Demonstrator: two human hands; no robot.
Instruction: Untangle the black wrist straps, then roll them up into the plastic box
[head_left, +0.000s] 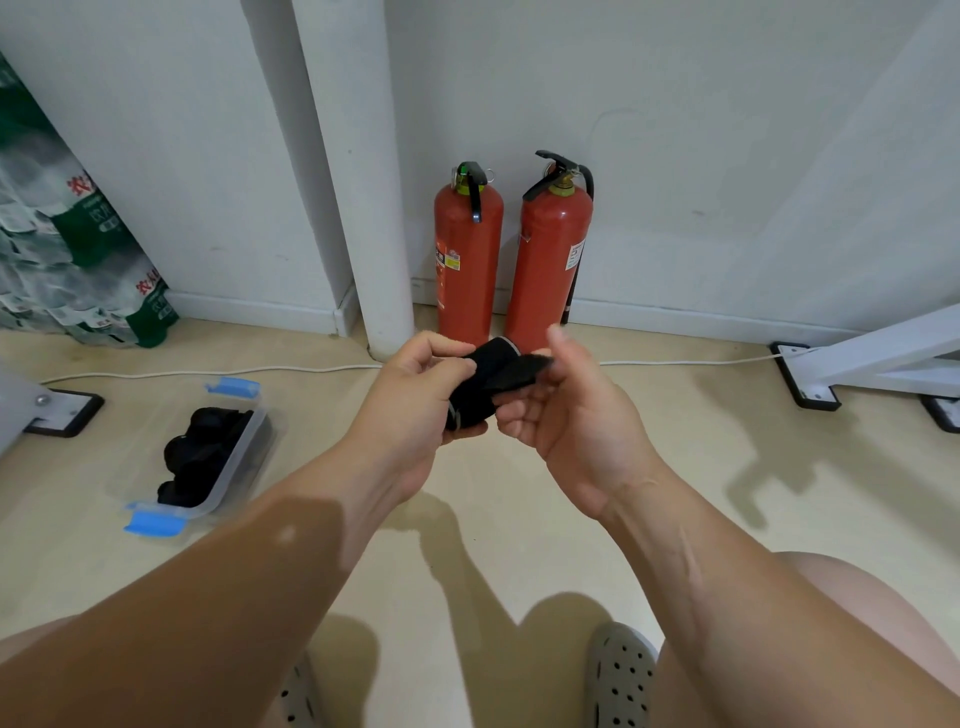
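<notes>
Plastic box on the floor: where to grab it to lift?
Plastic box: probably pinch the rim of its right long wall, coming from above. The blue latches at the short ends look hinged and floppy; rolled straps fill the inside, so keep fingers shallow.

Frame is bright and evenly lit, in a cool white tone. Soft, overlapping shadows of the arms are cast on the floor (701, 467), below and to the right of the hands. The left forearm (208, 597) is shaded from mid-length down, with one small bright spot inside the shade. Slight motion blur is noted at the right hand (576, 415) thumb and the strap (483, 389) end. Strong wide-angle distortion is recorded: the pipe (363, 182) and wall lines are bowed and lean toward the edges.
</notes>
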